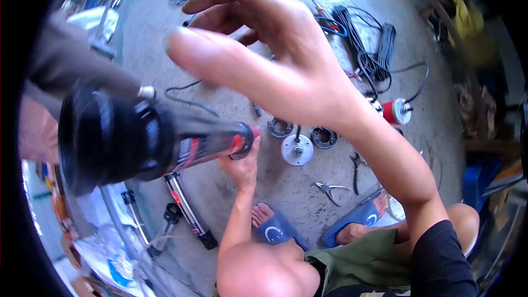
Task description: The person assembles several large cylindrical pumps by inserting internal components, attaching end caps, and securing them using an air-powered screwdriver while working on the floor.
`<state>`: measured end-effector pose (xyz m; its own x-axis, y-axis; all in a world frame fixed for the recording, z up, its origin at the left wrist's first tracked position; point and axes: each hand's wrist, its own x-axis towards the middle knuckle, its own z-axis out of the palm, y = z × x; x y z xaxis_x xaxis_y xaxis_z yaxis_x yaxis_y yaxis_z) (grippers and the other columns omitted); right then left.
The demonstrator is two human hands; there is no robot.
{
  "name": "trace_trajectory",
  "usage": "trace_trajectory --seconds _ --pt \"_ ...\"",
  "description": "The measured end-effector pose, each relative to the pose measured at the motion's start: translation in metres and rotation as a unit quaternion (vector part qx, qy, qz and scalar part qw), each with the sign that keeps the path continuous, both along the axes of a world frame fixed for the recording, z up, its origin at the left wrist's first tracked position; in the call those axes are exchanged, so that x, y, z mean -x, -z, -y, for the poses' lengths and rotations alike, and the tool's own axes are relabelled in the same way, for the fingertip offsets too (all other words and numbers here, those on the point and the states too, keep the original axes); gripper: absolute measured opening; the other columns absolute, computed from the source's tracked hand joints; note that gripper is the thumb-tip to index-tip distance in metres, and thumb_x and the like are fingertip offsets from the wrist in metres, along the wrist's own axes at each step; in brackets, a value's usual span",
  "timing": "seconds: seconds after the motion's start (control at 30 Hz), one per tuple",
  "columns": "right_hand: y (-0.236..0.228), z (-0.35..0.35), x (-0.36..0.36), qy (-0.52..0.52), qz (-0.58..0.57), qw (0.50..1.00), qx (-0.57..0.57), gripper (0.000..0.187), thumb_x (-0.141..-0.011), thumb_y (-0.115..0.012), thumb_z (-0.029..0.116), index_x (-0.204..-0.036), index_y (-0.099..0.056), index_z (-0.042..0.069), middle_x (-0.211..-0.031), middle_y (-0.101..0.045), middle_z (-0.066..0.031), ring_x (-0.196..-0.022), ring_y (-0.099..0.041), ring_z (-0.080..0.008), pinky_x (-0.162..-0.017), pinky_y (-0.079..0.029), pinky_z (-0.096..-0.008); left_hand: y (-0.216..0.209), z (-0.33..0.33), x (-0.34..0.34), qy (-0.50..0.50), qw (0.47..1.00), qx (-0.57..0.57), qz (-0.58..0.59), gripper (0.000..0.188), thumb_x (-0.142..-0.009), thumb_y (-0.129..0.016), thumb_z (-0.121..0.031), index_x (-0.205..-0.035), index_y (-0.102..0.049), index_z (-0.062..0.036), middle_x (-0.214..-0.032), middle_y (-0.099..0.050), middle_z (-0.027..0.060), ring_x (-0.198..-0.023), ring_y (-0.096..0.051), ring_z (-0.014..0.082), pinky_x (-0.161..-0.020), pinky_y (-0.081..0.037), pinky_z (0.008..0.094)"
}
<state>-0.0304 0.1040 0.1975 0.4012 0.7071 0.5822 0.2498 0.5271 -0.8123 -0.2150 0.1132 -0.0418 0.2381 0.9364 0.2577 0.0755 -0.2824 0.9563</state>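
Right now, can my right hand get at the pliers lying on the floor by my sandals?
Probably yes. The right hand is raised, open and holding nothing, and the pliers lie uncovered on the concrete floor between the blue sandals, so lowering it should do.

Bright daylight, soft shadows, blurred near fingers (pixel 220 60), dark fisheye rim

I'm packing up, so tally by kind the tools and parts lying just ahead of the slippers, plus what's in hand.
Round metal parts: 3
Pliers: 2
Red cylinder with metal cap: 1
Black-and-red cylinder, gripped at its end by the left hand: 1
Total: 7
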Motion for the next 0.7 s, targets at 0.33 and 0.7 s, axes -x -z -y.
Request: trace_trajectory --seconds 0.33,0.7 --pt "0.058 0.060 -0.035 0.111 -0.115 0.983 0.089 0.017 -0.085 -0.071 0.012 -0.087 -0.071 -0.005 -0.070 -0.070 -0.0135 -0.062 -0.069 -0.0178 -0.060 -0.054 -0.0305 0.025 -0.001 0.006 0.021 0.999 0.028 -0.030 0.052 -0.077 -0.085 -0.005 -0.123 -0.061 0.0026 -0.112 -0.069 0.0099 -0.101 -0.066 0.0186 -0.095 -0.052 0.0349" --pt "0.047 0.086 -0.002 0.183 0.052 0.981 -0.043 0.013 -0.086 -0.076 0.009 -0.089 -0.067 0.000 -0.072 -0.062 -0.0007 -0.062 -0.056 -0.0099 -0.057 -0.042 -0.0235 0.051 -0.012 0.238 -0.287 0.737 0.058 -0.609 0.089 -0.074 -0.085 -0.044 -0.138 -0.043 0.0015 -0.141 -0.045 0.0264 -0.131 -0.044 0.0429 -0.107 -0.036 0.0566"
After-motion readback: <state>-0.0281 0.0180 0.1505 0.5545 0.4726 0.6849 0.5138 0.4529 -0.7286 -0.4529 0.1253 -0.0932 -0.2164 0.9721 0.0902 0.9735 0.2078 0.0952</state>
